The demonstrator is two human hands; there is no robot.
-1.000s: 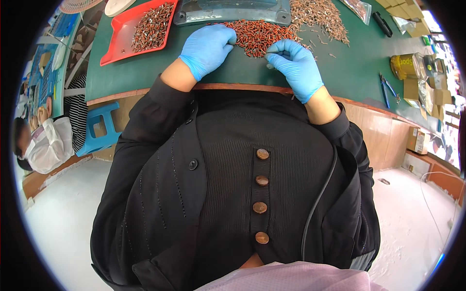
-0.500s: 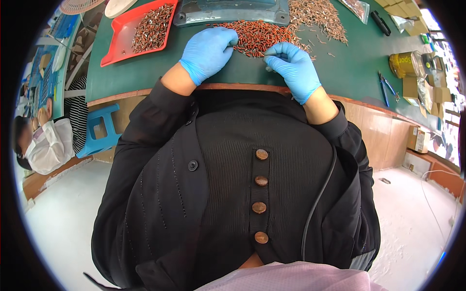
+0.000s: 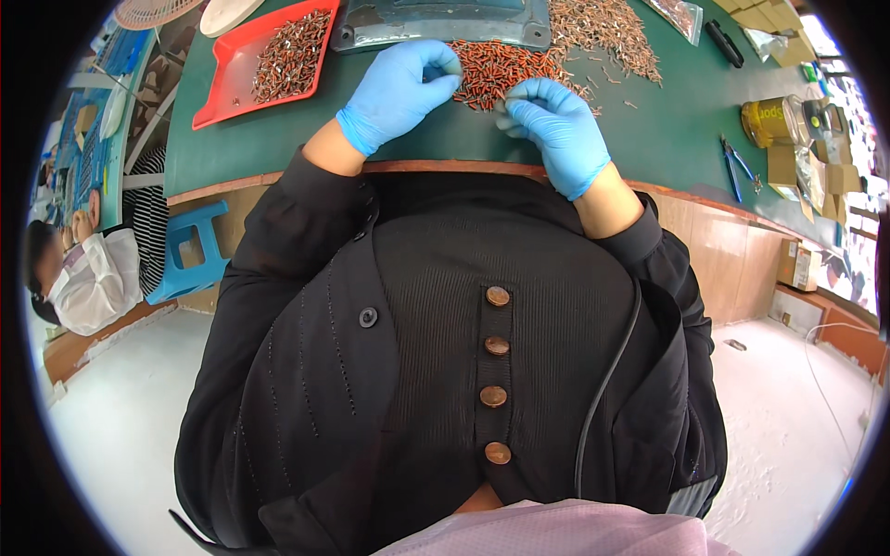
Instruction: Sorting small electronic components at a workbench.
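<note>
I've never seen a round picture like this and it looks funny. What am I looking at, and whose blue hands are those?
The picture comes from a small camera worn on a person's head, looking straight down. That lens bends everything into a circle, so the big black shape is just the person's own jacket with brown buttons. The left hand and right hand belong to that person, and both wear blue gloves. They rest at the near edge of a green table, fingertips pinched at a pile of small reddish-brown pieces. The pieces are too tiny to tell exactly what is pinched. A red tray holds more little pieces, a paler pile lies further back, and a grey tray sits behind the hands. Another person sits far left.
</note>
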